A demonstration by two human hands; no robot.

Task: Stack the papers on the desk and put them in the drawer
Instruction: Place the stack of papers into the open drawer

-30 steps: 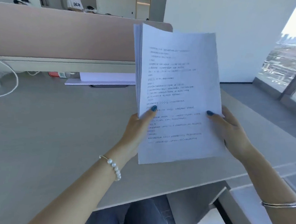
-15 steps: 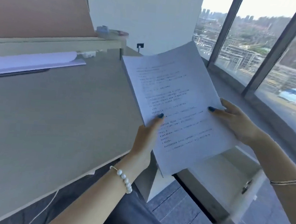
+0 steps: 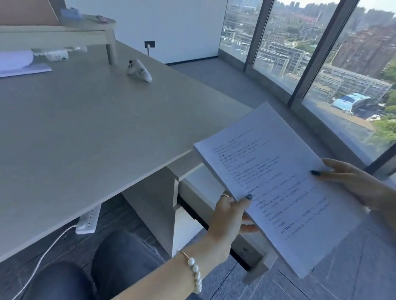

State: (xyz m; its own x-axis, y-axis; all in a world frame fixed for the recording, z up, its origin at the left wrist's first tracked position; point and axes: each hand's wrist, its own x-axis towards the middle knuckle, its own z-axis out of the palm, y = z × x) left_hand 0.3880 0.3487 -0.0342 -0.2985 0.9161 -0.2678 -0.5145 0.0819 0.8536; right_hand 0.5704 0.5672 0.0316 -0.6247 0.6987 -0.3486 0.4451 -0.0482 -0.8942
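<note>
A squared-up stack of printed white papers (image 3: 281, 186) lies nearly flat in the air to the right of the desk (image 3: 81, 130). My left hand (image 3: 229, 213) grips its near left edge, thumb on top and fingers underneath. On the right edge rests my right hand (image 3: 351, 181), thumb over the top sheet. Below the stack the drawer (image 3: 254, 264) under the desk's right end stands pulled out; the papers hide most of its inside.
A white crumpled object (image 3: 139, 70) lies on the desk near the raised shelf (image 3: 60, 32). More white paper (image 3: 8, 62) rests at the far left. A power strip (image 3: 89, 219) and cable lie on the floor under the desk. Floor-to-ceiling windows run along the right.
The stack has tipped from upright over the desk to nearly flat, moving right and down off the desk edge to above the open drawer. My view has turned right toward the windows.
</note>
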